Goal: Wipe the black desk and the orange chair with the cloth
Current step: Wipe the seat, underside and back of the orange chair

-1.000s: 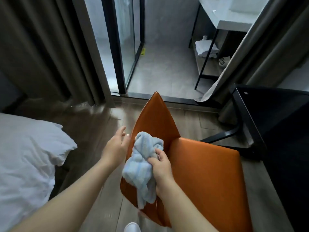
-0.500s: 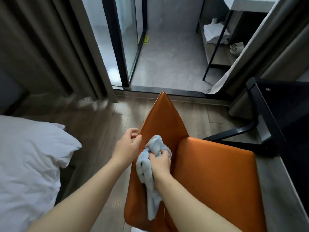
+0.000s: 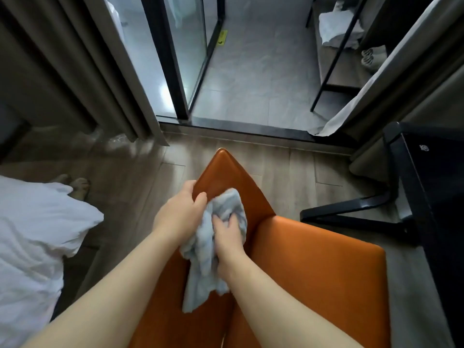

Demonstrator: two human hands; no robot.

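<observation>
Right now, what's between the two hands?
In the head view, the bunched cloth sits between the left hand, gripping the orange chair, and the right hand.

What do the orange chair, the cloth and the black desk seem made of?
The orange chair: likely leather or faux leather, smooth semi-gloss; soft highlights, padded rounded edges. The cloth: pale blue terry-like fabric, matte; fuzzy, bunched in soft folds. The black desk: probably painted metal frame, slight sheen on the legs; top too dark to tell.

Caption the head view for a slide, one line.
Right hand holds the blue cloth against the back of the orange chair; left hand grips its edge.
</observation>
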